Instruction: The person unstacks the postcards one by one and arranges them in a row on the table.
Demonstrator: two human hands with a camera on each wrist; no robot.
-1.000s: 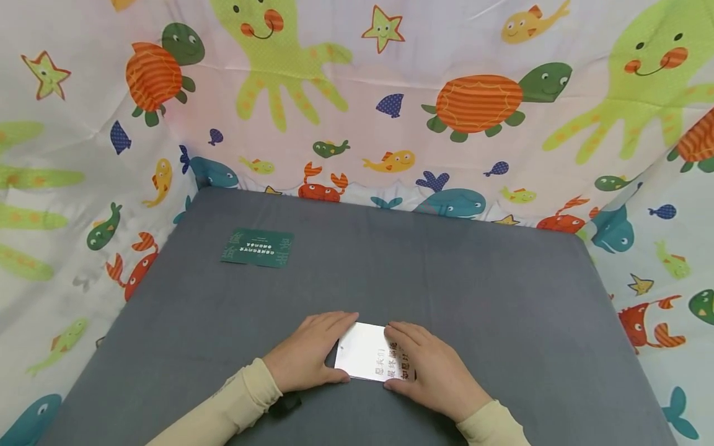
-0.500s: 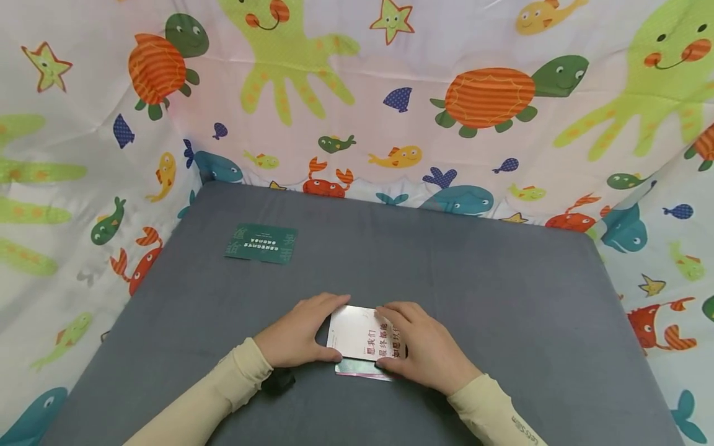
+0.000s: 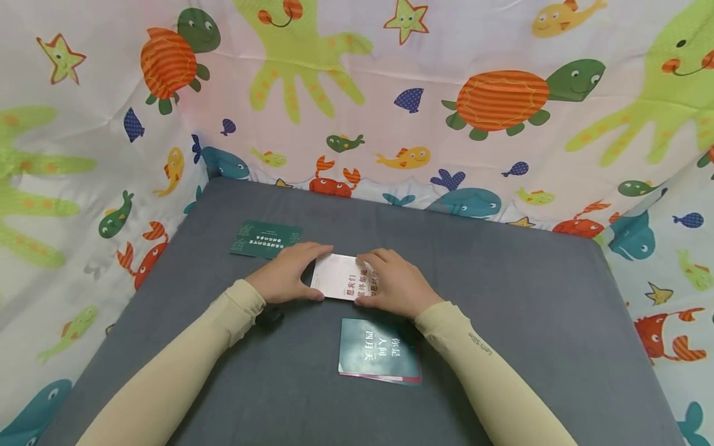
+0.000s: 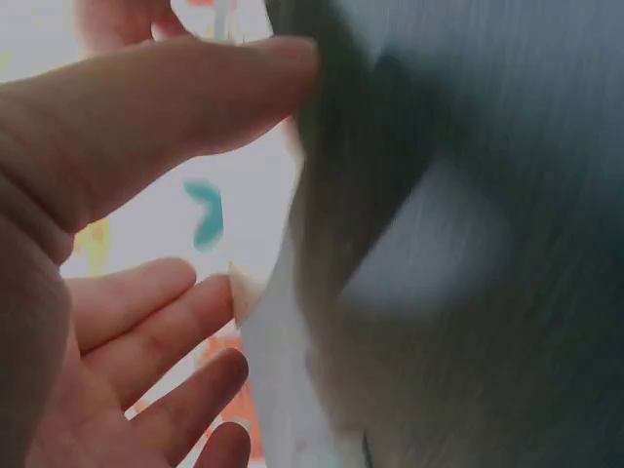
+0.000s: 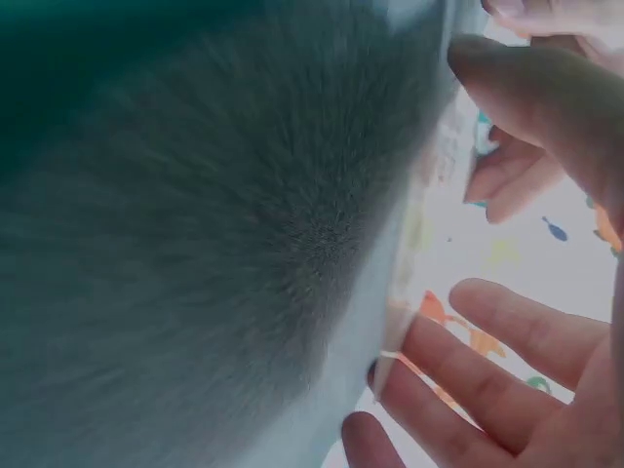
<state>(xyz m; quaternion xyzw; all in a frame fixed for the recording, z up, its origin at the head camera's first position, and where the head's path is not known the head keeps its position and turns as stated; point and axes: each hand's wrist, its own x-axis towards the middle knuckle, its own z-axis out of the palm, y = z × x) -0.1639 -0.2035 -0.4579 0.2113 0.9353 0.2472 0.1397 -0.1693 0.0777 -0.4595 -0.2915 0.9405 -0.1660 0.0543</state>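
A white card (image 3: 334,275) with dark red Chinese characters is held between my two hands over the grey table. My left hand (image 3: 287,272) grips its left end, thumb at the near edge and fingers at the far edge. My right hand (image 3: 398,282) holds the right end the same way and covers part of the lettering. Closer to me lies a small stack of cards, a teal one (image 3: 370,347) with white characters on top and pink and red edges showing below. The wrist views are blurred; the left thumb (image 4: 224,93) shows at the card's edge.
A dark green card (image 3: 264,238) with white print lies at the back left, just beyond my left hand. The grey table (image 3: 502,322) extends to the right. A curtain (image 3: 357,111) printed with sea animals hangs around its back and sides.
Both hands have carried the white card forward and slightly left, off the stack. The teal card underneath has come into view. The green card stays in place.
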